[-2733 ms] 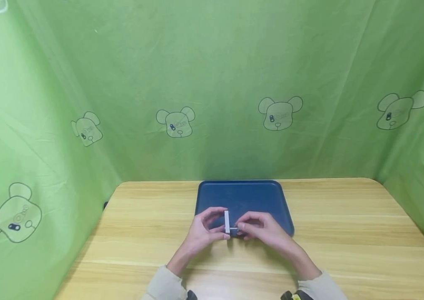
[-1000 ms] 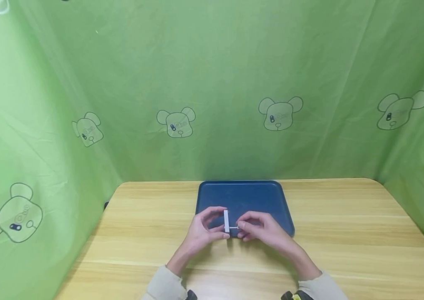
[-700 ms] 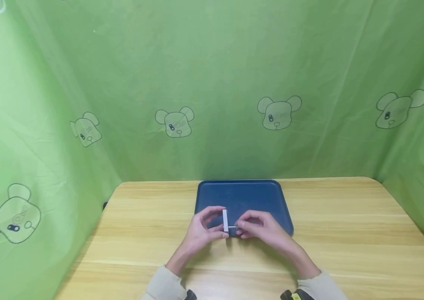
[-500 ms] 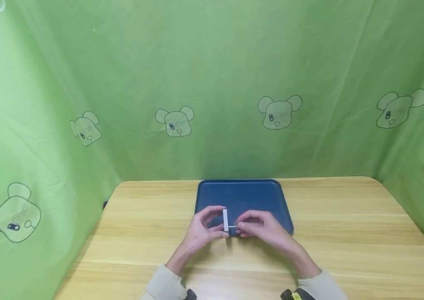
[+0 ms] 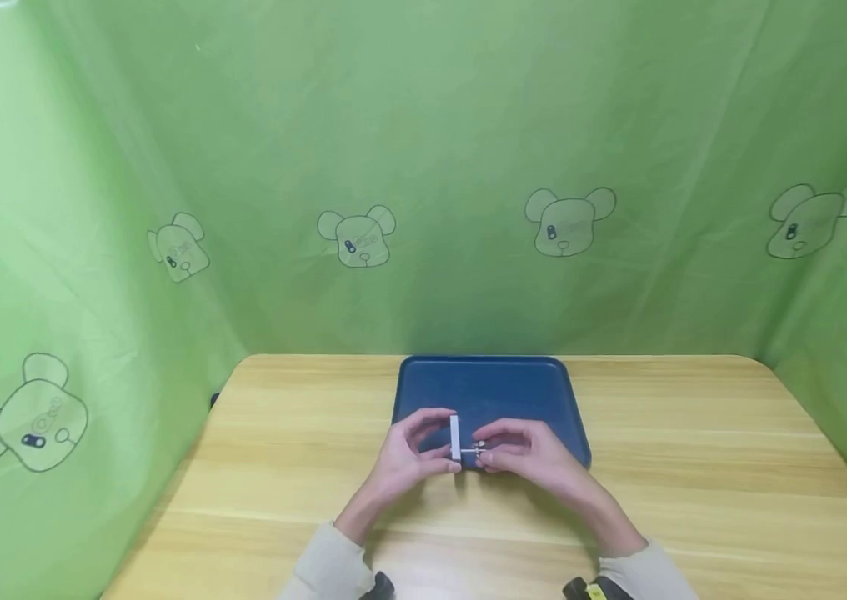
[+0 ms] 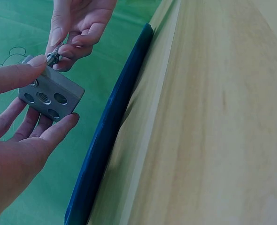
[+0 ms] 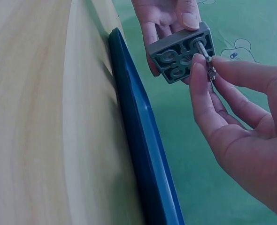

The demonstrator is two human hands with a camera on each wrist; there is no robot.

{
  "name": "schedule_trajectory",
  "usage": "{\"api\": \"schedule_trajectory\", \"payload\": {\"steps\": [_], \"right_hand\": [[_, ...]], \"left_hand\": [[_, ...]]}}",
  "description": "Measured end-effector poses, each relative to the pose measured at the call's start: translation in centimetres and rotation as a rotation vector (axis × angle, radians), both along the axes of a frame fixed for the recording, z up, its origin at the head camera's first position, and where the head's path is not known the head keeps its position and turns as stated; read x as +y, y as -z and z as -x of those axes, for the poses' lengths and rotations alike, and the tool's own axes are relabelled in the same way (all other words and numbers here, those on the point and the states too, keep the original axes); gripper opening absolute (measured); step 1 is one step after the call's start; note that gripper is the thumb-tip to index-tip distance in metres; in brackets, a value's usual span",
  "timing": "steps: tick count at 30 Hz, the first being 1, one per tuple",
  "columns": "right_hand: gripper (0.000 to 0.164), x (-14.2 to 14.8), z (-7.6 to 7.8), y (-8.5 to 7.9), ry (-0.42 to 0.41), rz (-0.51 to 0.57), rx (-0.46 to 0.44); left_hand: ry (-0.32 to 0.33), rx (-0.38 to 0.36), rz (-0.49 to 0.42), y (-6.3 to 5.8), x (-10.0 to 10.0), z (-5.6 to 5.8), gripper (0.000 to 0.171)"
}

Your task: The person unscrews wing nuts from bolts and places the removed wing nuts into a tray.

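My left hand (image 5: 401, 458) holds a grey metal block (image 5: 455, 437) upright by its edges, thumb below and fingertips above in the head view. Round holes pierce the block (image 6: 51, 96) in the left wrist view; its other side, in the right wrist view, is hollowed with ribs. From one hole of the block (image 7: 180, 54) sticks a threaded screw (image 7: 202, 48), pointing towards my right hand (image 5: 536, 454). Thumb and index finger of the right hand (image 7: 242, 112) pinch near the screw's free end, where a small metal nut-like piece sits, partly covered by the fingers.
Behind and below the hands lies a dark blue tray (image 5: 483, 387) on the wooden table (image 5: 303, 467). Green curtain (image 5: 453, 125) with bear-head prints encloses the back and both sides. Wrist straps show at the lower frame edge.
The right hand's finger and thumb have spread slightly, baring more of the metal piece at the screw's end. The left hand keeps the block in place. The head view shifts slightly.
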State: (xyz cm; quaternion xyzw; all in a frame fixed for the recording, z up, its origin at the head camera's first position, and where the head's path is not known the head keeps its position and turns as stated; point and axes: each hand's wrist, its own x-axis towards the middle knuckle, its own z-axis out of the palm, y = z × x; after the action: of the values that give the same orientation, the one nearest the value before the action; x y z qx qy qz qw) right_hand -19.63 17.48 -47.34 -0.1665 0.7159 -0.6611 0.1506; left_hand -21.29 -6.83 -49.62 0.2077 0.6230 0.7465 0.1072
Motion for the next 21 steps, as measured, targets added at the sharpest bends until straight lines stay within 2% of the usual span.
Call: {"api": "schedule_trajectory", "payload": {"steps": [9,21], "right_hand": [[0.044,-0.17,-0.32,-0.70,0.013,-0.056,0.051],[0.032,-0.33,-0.43,-0.59,0.013,-0.052,0.079]], "left_hand": [[-0.004,0.002,0.010,-0.33,0.02,-0.03,0.073],[-0.003,0.015,0.006,-0.52,0.01,-0.21,0.071]]}}
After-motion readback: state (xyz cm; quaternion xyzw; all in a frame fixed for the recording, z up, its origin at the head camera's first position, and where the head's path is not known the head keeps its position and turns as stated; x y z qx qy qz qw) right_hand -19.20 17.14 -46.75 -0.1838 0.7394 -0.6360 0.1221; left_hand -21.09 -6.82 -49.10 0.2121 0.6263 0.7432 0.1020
